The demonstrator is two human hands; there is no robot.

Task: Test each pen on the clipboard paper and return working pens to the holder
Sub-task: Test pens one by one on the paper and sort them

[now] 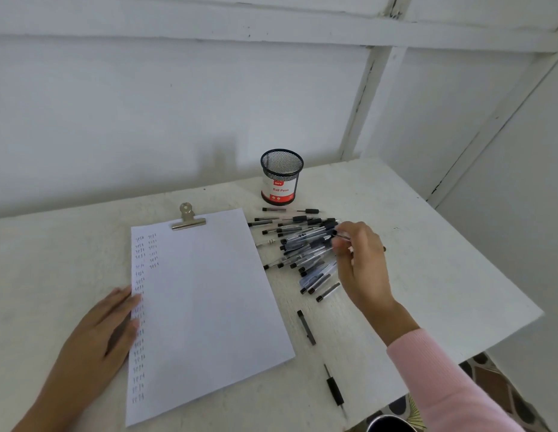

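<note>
Fetching next pen: my right hand [361,263] sits half-curled over the pen pile [305,247] beside the clipboard paper [206,300], holder [281,177] just behind, can't tell if it's gripping one yet, left hand [97,335] flat on the paper edge; next I need a clean single-pen pinch

Saw a white sheet [206,307] lying flat, held under a silver clip [188,218] at its far edge, with columns of small ink marks down its left side. Found a black mesh holder [281,177] standing upright far right of the clip, a red-and-white "Ball Pens" label showing. Spotted a loose pile of pens [302,247], clear-barrelled with black caps, fanned out just right of the sheet. Noted a single pen [290,210] between holder and pile, and a short black piece [306,327] and a thin dark pen [334,388] lying apart, nearer.
</note>
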